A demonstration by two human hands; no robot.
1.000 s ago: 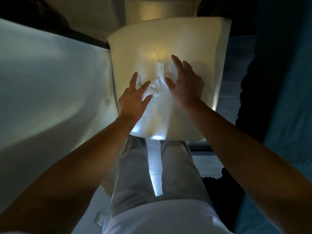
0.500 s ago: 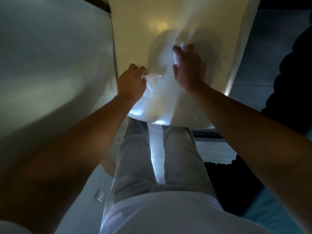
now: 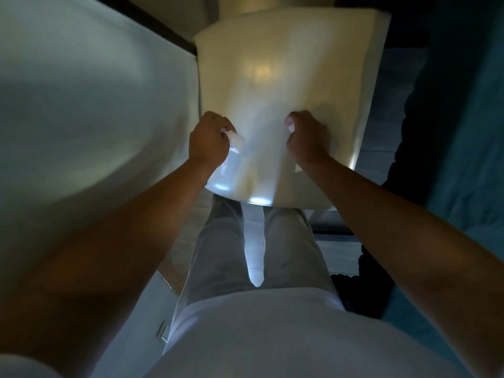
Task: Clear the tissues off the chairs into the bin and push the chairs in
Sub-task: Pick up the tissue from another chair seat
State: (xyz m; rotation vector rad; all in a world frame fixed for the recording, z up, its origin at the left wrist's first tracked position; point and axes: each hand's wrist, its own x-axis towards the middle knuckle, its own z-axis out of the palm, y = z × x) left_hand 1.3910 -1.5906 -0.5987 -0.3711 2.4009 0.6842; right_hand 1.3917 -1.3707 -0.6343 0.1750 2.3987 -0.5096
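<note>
Head view, dim light, some motion blur. Left to right:

A pale table surface (image 3: 81, 110) fills the left of the scene, its dark edge running toward the chair.

Left hand (image 3: 210, 143): a second ago it lay open with its fingers spread beside the tissue on the seat; now it is a closed fist over the near left part of the seat, with a wad of white tissue (image 3: 236, 139) bulging out on its right side. Grasp: clenched round that tissue.

Chair seat (image 3: 286, 58): cream, glossy. The crumpled tissue that lay on its middle a second ago is gone from there; the far and middle seat show only a glare patch. The seat stands apart from the table edge, so not yet pushed in.

Right hand (image 3: 306, 140): earlier spread over the tissue's right side, now also curled tight over the near right part of the seat. A small white bit (image 3: 291, 128) shows at its fingertips; I read this as a second piece of tissue pinched there, though blur makes it less certain than on the left.

Judgement: pickup on this chair looks complete. Both hands are loaded, so the next step is the carry to the bin, which is not in view. Pushing the chair remains.
</note>
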